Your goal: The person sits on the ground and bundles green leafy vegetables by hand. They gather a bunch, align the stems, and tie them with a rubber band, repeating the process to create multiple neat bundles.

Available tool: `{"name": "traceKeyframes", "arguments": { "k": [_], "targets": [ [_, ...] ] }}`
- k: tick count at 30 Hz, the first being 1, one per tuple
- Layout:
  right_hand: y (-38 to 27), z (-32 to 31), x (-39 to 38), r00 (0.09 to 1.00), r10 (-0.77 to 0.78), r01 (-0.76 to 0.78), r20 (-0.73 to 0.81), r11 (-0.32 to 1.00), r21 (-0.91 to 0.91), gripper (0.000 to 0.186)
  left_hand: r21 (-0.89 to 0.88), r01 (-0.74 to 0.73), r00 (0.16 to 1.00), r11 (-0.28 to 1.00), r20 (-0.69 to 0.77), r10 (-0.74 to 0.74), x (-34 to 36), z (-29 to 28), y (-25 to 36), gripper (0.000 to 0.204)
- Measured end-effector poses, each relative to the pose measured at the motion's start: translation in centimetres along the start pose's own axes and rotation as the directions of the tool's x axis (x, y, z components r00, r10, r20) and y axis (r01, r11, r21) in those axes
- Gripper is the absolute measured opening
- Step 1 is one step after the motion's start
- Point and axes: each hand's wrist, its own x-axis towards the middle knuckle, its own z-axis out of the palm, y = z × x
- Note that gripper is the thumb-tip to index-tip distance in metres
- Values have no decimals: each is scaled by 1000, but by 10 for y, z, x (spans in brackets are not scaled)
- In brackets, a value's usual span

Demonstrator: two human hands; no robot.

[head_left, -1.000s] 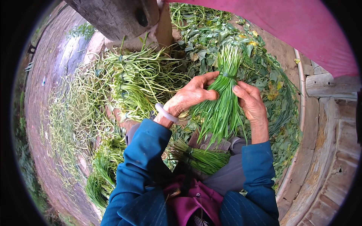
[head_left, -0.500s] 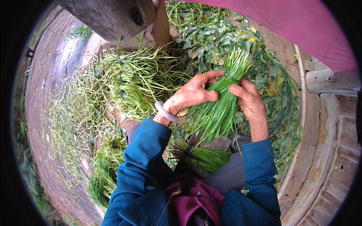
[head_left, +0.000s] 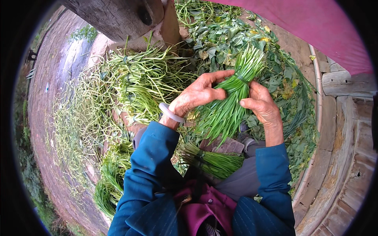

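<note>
Between my hands, a bundle of green chives [head_left: 226, 108] is held up at a slant. Its pale stem ends point up and away, and its leaves fan out toward my lap. A dark green tie wraps its upper part. From the left, my left hand [head_left: 201, 92] grips it, with thumb and fingers curled at the tie and a pale bangle on the wrist. My right hand [head_left: 262, 104] closes round the right side just below the tie; some of its fingertips are hidden behind the leaves. A second tied green bundle [head_left: 218, 162] lies by my lap.
Tied bunches of long, thin, yellow-green pods or stems [head_left: 143, 84] lie left, below a wooden post [head_left: 118, 17]. More green bundles [head_left: 110, 183] sit by my left arm. Leaves [head_left: 220, 43] cover the ground ahead. Wooden planks [head_left: 342, 145] run along the right; pink cloth [head_left: 307, 27] hangs above.
My right thumb has slid down slightly and lifted away from the tie. The bundle stays in both hands, almost in place, and the view has shifted a little.
</note>
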Motion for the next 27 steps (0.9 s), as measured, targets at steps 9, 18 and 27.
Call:
{"name": "traceKeyframes", "arguments": {
  "k": [9, 18, 27],
  "targets": [
    [-3, 2, -1, 1000, -5, 6, -19, 998, 65, 68, -123, 3, 1000, 992, -25, -6, 1, 2, -1, 63],
    [7, 2, 4, 994, -85, 96, -63, 976, 195, 75, 40, -43, 999, 998, -21, 43, 3, 4, 0, 63],
    [26, -4, 17, 979, 49, 69, -197, 831, 551, 53, 81, -26, 999, 996, -38, 29, 7, 10, -7, 63]
  ]
}}
